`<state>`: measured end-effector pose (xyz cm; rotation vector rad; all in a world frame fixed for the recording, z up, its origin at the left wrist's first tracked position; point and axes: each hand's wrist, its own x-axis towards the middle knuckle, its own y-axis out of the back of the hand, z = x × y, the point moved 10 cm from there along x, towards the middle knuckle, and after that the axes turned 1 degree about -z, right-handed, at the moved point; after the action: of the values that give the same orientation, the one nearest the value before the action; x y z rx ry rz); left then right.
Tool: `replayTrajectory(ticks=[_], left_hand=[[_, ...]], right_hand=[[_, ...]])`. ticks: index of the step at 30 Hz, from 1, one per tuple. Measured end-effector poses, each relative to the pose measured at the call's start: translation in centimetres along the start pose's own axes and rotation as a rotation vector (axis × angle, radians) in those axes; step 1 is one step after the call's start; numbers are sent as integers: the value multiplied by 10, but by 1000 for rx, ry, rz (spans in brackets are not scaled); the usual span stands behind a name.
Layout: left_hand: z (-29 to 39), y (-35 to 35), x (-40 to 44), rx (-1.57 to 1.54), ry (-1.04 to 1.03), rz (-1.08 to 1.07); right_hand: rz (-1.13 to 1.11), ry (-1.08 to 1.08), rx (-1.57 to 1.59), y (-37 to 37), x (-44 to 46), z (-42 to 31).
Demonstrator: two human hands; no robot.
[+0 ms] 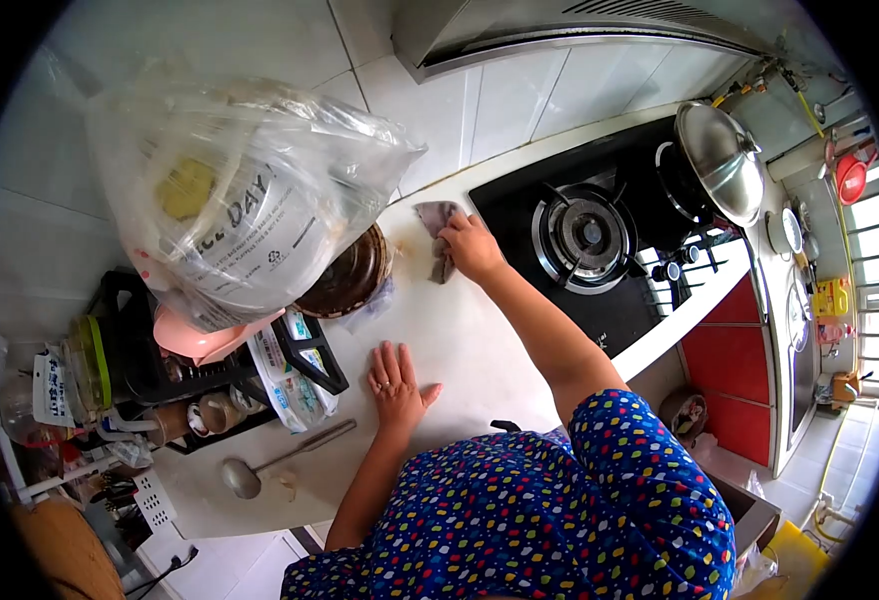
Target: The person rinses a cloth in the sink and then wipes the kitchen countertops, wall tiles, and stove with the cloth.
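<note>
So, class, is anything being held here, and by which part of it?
The right hand grips a greyish cloth near its middle, ends showing above and below the fingers; the left hand holds nothing.

- A loose, deep-blue top [500, 510] is covering the torso at six o'clock.
- Small rounded spots are dotting its cloth in red, yellow, white, green and pale blue.
- The right sleeve [650, 450], toward four o'clock, is carrying the same print and ending near the elbow.
- The left sleeve [328, 575], toward seven o'clock, is showing matching cloth.
- A ring [385, 387] is circling one finger of the left hand [398, 390].
- The right hand [472, 250] is going gloveless.
</note>
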<state>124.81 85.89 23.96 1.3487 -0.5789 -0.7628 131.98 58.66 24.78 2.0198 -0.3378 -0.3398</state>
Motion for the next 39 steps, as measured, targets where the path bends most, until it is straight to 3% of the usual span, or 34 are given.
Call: replayTrajectory(ticks=[1, 3, 4, 5, 6, 8, 10, 11, 14, 16, 17, 20, 23, 24, 25, 26, 28, 30, 32, 33, 35, 36, 38, 39], left_hand=[[0, -1, -1, 0, 2, 5], [3, 7, -1, 7, -37, 59], [2, 11, 1, 9, -34, 71], [3, 12, 2, 12, -24, 45], [3, 10, 1, 15, -11, 16], [2, 9, 1, 17, -3, 19], [1, 5, 2, 20, 15, -16], [1, 5, 2, 7, 6, -10], [2, 6, 2, 14, 3, -1], [2, 5, 2, 8, 4, -7], [0, 4, 2, 6, 6, -16], [3, 8, 1, 27, -7, 12], [2, 8, 3, 6, 11, -13], [1, 8, 4, 9, 16, -10], [1, 7, 4, 4, 17, -22], [1, 6, 3, -2, 16, -36], [2, 6, 2, -7, 12, -27], [1, 8, 3, -11, 7, -7], [3, 9, 3, -16, 6, -11], [4, 9, 4, -14, 2, -5], [4, 11, 4, 3, -3, -4], [5, 12, 5, 4, -7, 8], [3, 9, 3, -4, 9, -26], [4, 9, 3, 0, 0, -30]], right_hand=[[3, 4, -2, 4, 6, 1], [349, -141, 284, 41, 15, 29], [628, -249, 439, 28, 28, 82], [636, -480, 873, 67, 10, 77], [949, -434, 970, 62, 18, 115], [1103, -384, 1418, 48, 51, 142], [972, -460, 1301, 36, 90, 128], [1069, -497, 1298, 43, 77, 98], [1086, -592, 740, -27, 87, 46], [868, -295, 814, -48, 95, -28], [870, -292, 817, -40, 97, -32], [568, -600, 1141, -59, 91, -19], [722, -627, 1268, -56, 97, 50], [841, -596, 1506, -37, 86, 53], [950, -681, 1455, -44, 90, 81], [936, -713, 1598, -32, 82, 65], [1113, -850, 1244, -47, 78, 67], [831, -789, 1194, -39, 75, 26], [392, -692, 1490, -108, 116, -1], [398, -686, 1492, -88, 108, -8], [393, -538, 1886, -49, 98, -40], [398, -525, 1886, -30, 100, -41], [713, -248, 1750, 34, 92, -33], [942, -125, 1503, 78, 81, -30]])
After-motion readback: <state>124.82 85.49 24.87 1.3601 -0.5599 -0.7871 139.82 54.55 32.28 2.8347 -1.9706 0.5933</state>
